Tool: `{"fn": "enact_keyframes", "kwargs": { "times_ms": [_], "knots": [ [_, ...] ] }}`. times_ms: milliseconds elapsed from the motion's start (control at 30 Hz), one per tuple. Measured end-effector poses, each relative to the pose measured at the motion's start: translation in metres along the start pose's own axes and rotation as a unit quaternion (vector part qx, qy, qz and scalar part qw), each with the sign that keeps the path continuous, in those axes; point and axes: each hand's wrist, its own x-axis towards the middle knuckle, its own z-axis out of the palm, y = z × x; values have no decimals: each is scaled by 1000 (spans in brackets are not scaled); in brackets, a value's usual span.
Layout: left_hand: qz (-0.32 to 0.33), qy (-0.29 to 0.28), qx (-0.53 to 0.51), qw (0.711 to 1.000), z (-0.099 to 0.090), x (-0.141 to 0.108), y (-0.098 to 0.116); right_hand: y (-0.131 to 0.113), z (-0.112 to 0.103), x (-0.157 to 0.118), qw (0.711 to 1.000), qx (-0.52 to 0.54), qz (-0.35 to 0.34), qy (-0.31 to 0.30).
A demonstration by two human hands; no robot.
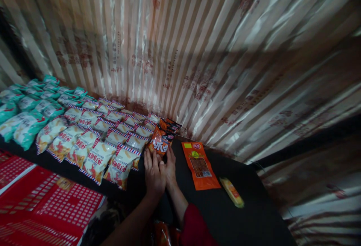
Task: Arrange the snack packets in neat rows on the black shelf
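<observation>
An orange snack bag (159,143) with white lettering stands at the front of a short row of like bags, whose dark tops show behind it. My left hand (154,172) lies with its fingers along the bag's lower front left. From the right, my right hand (170,165) closes against the lower right side, so the bag is held between both hands. The hands touch each other near the thumbs. Just left of them stands a white snack bag (120,165) with a striped edge, at the front of several like it.
Teal snack bags (29,127) fill the far left of the black table (242,231). To the right lie a flat orange packet (199,165) and a small yellow packet (231,192). Red baskets (50,201) are at lower left. A pleated patterned curtain (180,50) hangs behind.
</observation>
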Motion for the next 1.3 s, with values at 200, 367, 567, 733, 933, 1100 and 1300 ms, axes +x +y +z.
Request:
{"fn": "enact_keyframes", "kwargs": {
  "times_ms": [200,367,567,733,933,1100,1300],
  "knots": [
    [3,7,17,1000,3,1,-3,4,3,-2,1000,4,11,3],
    [1,12,20,1000,5,1,-4,12,8,-5,1000,3,14,9],
    [-1,8,21,1000,3,-2,1,25,12,-8,1000,7,9,-7],
    [0,-5,35,999,1,-5,7,31,12,-12,1000,14,-2,-4],
    [3,-22,35,999,1,-5,6,31,14,-12,1000,-17,8,-21],
    [16,-11,21,1000,-3,-7,10,21,8,-15,999,-39,10,-24],
    [41,10,5,999,-2,-20,9,15,-3,-27,998,-50,24,-32]
  ]
}}
